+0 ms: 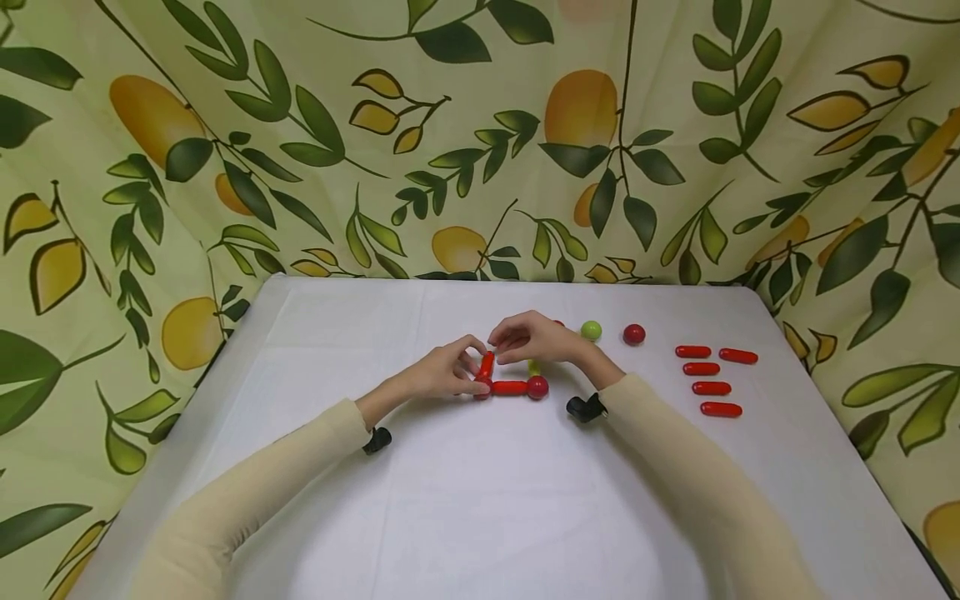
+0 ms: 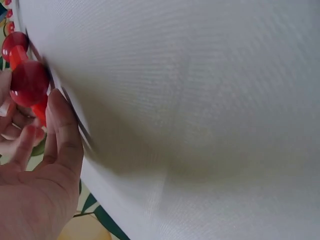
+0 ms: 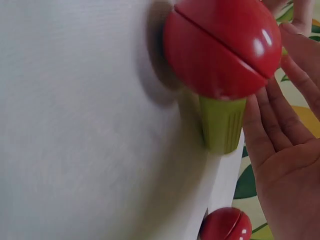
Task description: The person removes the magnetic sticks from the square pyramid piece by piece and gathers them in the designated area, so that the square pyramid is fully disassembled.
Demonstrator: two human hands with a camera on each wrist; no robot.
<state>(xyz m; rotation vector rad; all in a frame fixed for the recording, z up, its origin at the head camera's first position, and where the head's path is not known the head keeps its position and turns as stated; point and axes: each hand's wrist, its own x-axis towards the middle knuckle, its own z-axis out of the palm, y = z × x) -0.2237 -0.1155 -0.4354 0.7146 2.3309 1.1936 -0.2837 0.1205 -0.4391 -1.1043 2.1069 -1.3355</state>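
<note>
My left hand pinches a red ball at the left corner of a small figure of balls and rods on the white table. One red rod runs from that ball away from me. Another red rod joins it to a second red ball. Behind this second ball, a green rod extends, partly covered by my right hand in the head view. The right fingers are relaxed, fingertips close to the far end of the left-hand rod, with nothing gripped between them.
Several loose red rods lie at the right of the table. A green ball and a red ball sit behind my right forearm. Another red ball shows only as a sliver. A leaf-patterned curtain hangs behind the table.
</note>
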